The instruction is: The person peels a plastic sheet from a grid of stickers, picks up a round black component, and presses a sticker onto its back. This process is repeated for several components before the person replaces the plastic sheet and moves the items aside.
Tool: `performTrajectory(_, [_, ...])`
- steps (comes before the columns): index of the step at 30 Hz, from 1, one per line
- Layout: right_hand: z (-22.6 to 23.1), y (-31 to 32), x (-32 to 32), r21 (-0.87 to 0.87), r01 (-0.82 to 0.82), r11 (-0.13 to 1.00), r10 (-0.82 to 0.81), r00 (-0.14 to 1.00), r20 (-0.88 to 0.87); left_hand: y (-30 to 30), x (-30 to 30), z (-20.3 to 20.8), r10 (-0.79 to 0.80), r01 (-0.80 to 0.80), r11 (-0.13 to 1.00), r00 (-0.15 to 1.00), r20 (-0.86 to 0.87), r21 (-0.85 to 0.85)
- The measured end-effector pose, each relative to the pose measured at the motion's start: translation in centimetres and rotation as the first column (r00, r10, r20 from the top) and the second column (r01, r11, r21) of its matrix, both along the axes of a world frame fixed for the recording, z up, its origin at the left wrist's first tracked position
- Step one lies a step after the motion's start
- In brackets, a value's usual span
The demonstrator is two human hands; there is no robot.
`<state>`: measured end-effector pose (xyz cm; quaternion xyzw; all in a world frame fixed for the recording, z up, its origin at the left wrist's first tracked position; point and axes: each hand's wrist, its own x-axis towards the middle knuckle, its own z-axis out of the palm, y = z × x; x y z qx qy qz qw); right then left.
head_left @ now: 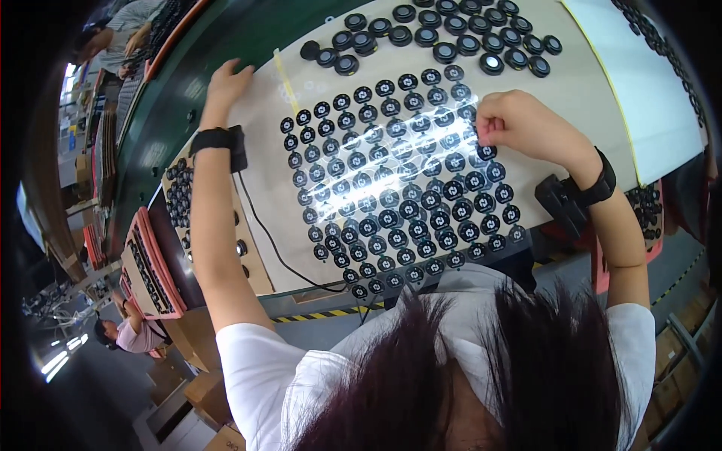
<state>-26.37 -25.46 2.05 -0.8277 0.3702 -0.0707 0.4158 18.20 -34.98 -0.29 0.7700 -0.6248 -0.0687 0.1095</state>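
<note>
A clear, glossy sheet (329,200) covered with rows of round black stickers with white marks spreads across the pale table in front of me. Bright glare crosses its middle. At the sheet's right edge, my right hand (523,126) is closed in a pinch over the stickers. Whether it grips the sheet's edge or a single sticker is hidden by the fingers. My left hand (228,84) is off to the far left, over the green surface beyond the table's edge. Its thumb and fingers are apart, holding nothing.
Many round black parts (426,36) with grey centres stand at the back of the pale table (265,194). A black cable (263,233) runs from my left wristband. More parts lie on a board (180,197) at left, near pink trays (154,267). Other people work farther left.
</note>
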Motion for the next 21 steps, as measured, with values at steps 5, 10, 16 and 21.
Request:
performTrajectory(5, [-0.2, -0.5, 0.1, 0.016, -0.057, 0.998, 0.058, 0.996, -0.070, 4.8, -11.9, 3.2, -0.430, 0.436, 0.887, 0.900, 0.072, -0.151])
performTrajectory(10, [1.1, -0.6, 0.5, -0.036, -0.115, 0.993, 0.108, 0.982, -0.156, 5.5, -16.3, 3.0, -0.477, 0.488, 0.873, 0.854, 0.206, -0.002])
performTrajectory(16, [2.0, -1.5, -0.2, 0.332, -0.122, 0.935, 0.163, 0.982, -0.096, 5.2, -17.4, 2.3, -0.497, 0.496, 0.866, 0.844, 0.202, 0.056])
performTrajectory(21, [1.3, -2.1, -0.9, 0.434, -0.070, 0.898, -0.121, 0.910, 0.397, 8.4, -17.7, 5.7, -0.212, 0.434, 0.901, 0.502, -0.839, 0.032])
